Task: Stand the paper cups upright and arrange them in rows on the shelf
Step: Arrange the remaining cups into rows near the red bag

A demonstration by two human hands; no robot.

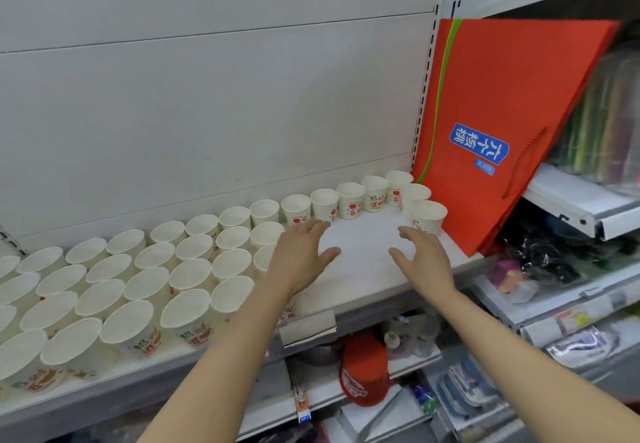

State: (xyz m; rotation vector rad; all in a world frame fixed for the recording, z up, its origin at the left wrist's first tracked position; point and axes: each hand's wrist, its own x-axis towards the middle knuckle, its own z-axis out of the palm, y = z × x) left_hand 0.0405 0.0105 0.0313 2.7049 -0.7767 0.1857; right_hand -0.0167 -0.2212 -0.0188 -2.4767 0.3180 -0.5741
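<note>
Honestly looks mostly done: paper cups (138,280) stand upright in rows across the shelf (363,269), back row reaching the red bag (502,113). Left hand (298,255) and right hand (422,262) hover spread, empty, over the unfilled right patch.

Both hands (363,255) hover empty over the shelf (363,245) (cups (138,286) upright in rows).

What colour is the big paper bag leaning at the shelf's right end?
Red-orange bag, green stripe, blue label; head view, the only one.
</note>
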